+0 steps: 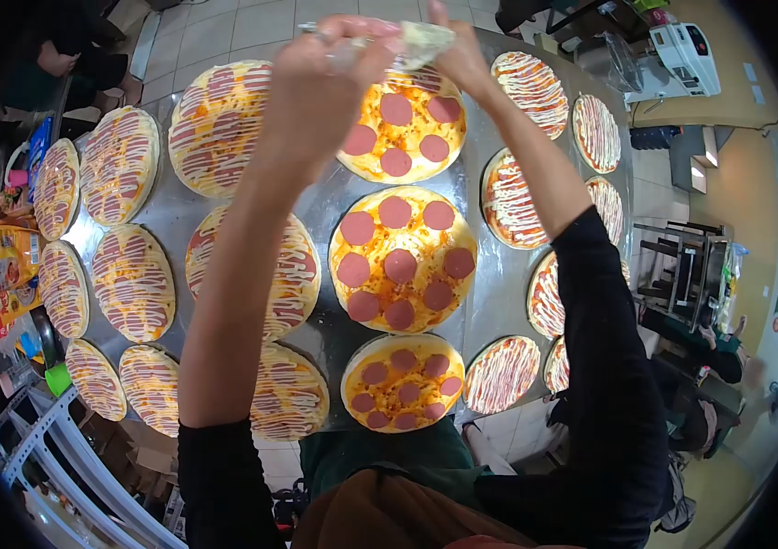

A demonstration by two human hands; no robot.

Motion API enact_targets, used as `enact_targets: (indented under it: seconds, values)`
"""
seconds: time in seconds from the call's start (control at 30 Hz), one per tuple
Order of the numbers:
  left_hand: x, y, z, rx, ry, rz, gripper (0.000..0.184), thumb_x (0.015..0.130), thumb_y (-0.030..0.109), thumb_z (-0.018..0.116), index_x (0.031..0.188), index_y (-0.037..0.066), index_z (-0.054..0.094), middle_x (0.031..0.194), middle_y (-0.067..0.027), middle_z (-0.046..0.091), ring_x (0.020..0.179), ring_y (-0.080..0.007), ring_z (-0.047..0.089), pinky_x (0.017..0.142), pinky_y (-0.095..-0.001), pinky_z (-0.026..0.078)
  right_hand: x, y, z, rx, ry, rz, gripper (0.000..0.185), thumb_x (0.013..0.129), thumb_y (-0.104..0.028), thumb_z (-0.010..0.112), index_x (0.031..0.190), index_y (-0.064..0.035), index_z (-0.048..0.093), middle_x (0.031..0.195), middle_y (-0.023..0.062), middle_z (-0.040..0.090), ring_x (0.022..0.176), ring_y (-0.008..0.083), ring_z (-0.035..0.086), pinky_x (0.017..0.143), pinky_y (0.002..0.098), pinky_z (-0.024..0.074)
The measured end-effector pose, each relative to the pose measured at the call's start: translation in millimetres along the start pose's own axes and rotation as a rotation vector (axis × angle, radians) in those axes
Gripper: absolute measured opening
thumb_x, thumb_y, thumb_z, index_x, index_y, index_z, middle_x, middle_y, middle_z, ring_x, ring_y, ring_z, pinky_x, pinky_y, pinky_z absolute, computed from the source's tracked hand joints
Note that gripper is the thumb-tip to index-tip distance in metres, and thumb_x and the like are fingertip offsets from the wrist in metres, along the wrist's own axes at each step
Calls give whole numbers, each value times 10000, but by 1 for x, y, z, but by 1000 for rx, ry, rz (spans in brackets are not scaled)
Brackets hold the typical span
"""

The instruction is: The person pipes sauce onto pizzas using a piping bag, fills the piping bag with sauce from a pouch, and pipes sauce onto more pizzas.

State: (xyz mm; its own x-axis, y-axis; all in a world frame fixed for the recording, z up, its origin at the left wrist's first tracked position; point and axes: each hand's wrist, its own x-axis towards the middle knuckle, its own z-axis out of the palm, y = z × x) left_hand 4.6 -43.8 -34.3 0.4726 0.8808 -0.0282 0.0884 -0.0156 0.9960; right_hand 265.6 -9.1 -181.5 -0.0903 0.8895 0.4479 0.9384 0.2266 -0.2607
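Observation:
Both my hands are at the top of the view, above the far pizza (414, 137) of the middle column. My left hand (329, 82) is closed on the gathered end of a clear plastic bag. My right hand (457, 55) has its fingers round the bag's other part, where a pale filling (425, 44) shows. Nearer to me lie a large pizza with sausage slices (402, 260) and a smaller one (403, 382). Pizzas with striped sauce, such as one on the left (133, 283) and one on the right (501, 373), flank them.
The pizzas rest on a metal table (471, 302). Along the left are a red and yellow packet (9, 274), a green cup (58, 379) and a metal rack (46, 439). A white scale (684, 57) stands at the upper right. Other people are partly visible at both sides.

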Motion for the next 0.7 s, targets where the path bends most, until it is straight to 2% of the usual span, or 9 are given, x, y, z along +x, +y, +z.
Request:
enact_targets:
  seconds: [0.07,0.13,0.27,0.37,0.4,0.43,0.5,0.6,0.7]
  values:
    - [-4,2,-24,136,21,109,290,871,235,646,1088,44,621,1000,-28,626,782,-60,557,670,-202,447,22,-20,53,589,156,-46,479,972,-278,400,1331,38,378,815,223,625,749,272,606,651,389,504]
    - [-9,-5,-59,358,6,357,307,872,250,645,1111,59,619,989,-25,612,767,-47,538,664,-206,438,50,-80,45,754,-50,358,412,974,-255,410,1273,26,442,774,239,614,687,276,588,644,417,492]
    - [-15,5,-64,-82,259,122,288,889,235,602,1060,7,644,934,-18,579,710,-37,496,644,-183,415,75,-98,65,704,-35,192,419,999,-327,354,1022,21,587,664,204,580,580,268,535,600,425,461]
    - [-7,-5,-54,187,70,202,281,879,226,617,1060,13,644,954,-29,585,705,-44,509,639,-174,411,54,-62,51,693,-176,264,489,1004,-342,330,918,51,609,638,185,567,554,276,522,574,423,446]
    - [-5,-10,-42,620,29,638,261,882,233,609,1057,43,649,979,-50,594,709,-53,526,631,-172,412,39,-56,30,845,-125,308,495,1005,-340,327,906,55,609,639,177,571,567,265,530,587,421,449]
    - [-6,-8,-26,447,39,447,253,865,234,619,1034,48,650,902,-46,600,686,-61,533,607,-190,422,24,-50,9,997,-75,352,501,1006,-339,324,895,58,608,640,170,574,581,254,538,599,419,451]
    - [-6,-4,0,97,53,70,238,831,236,638,988,58,652,747,-37,614,639,-77,545,557,-226,444,1,-10,-7,125,-27,215,541,1007,-356,310,860,49,637,652,173,584,648,203,567,685,392,469]
    - [-6,-6,9,12,54,101,261,835,256,628,982,42,651,756,-35,622,652,-77,552,587,-226,448,6,-16,-34,396,-297,524,517,1003,-357,316,939,44,636,674,209,596,717,212,599,749,402,463]
    - [-9,1,-17,40,89,149,285,837,263,625,976,15,644,774,-35,625,672,-76,561,596,-230,454,22,-60,-13,739,-117,422,471,1001,-326,344,956,54,619,680,243,596,682,303,599,679,439,458]
